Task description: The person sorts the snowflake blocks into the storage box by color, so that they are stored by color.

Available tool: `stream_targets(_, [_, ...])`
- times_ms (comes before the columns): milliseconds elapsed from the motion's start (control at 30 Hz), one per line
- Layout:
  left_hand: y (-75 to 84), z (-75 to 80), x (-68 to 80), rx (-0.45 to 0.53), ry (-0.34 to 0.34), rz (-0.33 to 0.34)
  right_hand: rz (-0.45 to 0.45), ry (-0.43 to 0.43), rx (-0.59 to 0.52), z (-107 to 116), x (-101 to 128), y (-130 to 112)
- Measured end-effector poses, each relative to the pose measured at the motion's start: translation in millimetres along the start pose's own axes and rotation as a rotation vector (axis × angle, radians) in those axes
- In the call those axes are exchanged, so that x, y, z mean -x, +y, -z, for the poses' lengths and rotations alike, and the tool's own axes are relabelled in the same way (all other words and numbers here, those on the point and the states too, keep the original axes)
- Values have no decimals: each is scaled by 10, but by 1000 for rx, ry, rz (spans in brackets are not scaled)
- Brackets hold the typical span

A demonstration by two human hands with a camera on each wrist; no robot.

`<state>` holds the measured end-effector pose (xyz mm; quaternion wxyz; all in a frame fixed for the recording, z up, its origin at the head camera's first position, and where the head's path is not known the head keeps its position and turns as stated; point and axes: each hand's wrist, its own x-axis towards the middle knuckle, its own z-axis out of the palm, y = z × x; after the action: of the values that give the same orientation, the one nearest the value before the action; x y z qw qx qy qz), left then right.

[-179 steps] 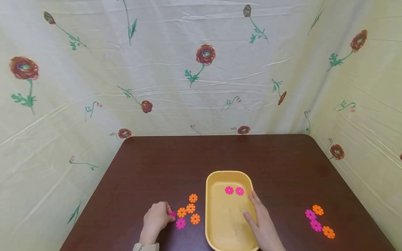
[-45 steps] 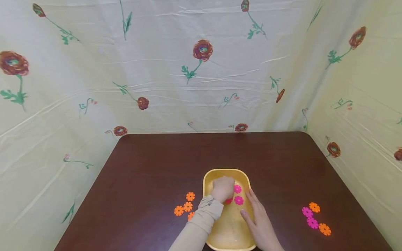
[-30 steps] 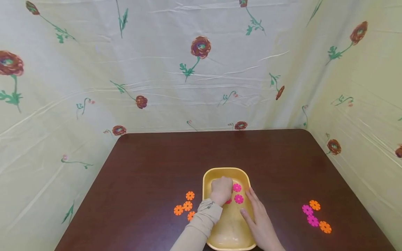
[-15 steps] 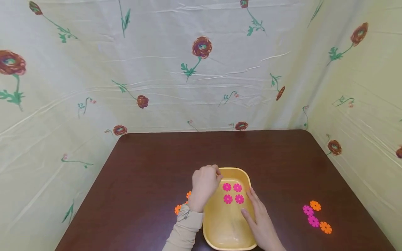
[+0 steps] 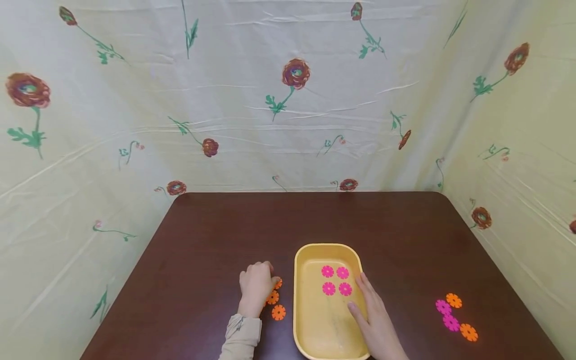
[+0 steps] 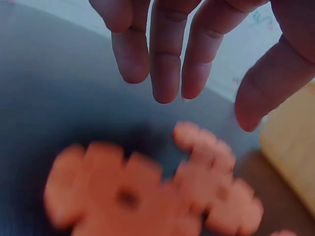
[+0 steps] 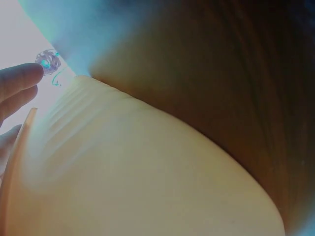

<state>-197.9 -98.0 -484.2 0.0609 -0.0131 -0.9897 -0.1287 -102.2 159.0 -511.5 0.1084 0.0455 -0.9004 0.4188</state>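
We see the left hand (image 5: 255, 286) lowered over a small cluster of orange flower-shaped discs (image 5: 278, 312) on the dark table (image 5: 207, 240), just left of the yellow tray (image 5: 302, 325). From the head view the hand covers part of the cluster: one disc peeks out at its fingertips, another sits against its right edge, and a third lies free just nearer us. The left wrist view gives what the head view hides: the fingers (image 6: 165, 73) hang spread and only loosely bent above the orange discs (image 6: 147, 191), with a gap of dark table between fingertips and discs, so the hand holds nothing. That view is badly blurred, so we cannot count the discs there, and whether any finger grazes one is hard to say.

The right hand (image 5: 375, 320) rests flat with straight fingers on the tray's right rim, gripping nothing. The right wrist view shows only the tray's outer wall (image 7: 147, 177) close up and a few fingertips at the left edge. Only the head view shows the tray's inside, where four pink discs (image 5: 336, 280) lie in a square near its far end, and a second group of pink and orange discs (image 5: 454, 315) well apart on the table's right side.
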Motion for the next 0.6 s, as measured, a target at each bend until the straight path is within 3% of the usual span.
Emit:
stream_targets(133, [-11, -108, 47, -25, 15, 11, -2, -6, -5, 1, -5, -4])
stream_targets(333, [13, -113, 56, -49, 30, 3, -15, -11, -4, 7, -6, -16])
stream_targets(600, [17, -76, -7, -29, -74, 25, -21, -17, -6, 9, -7, -24])
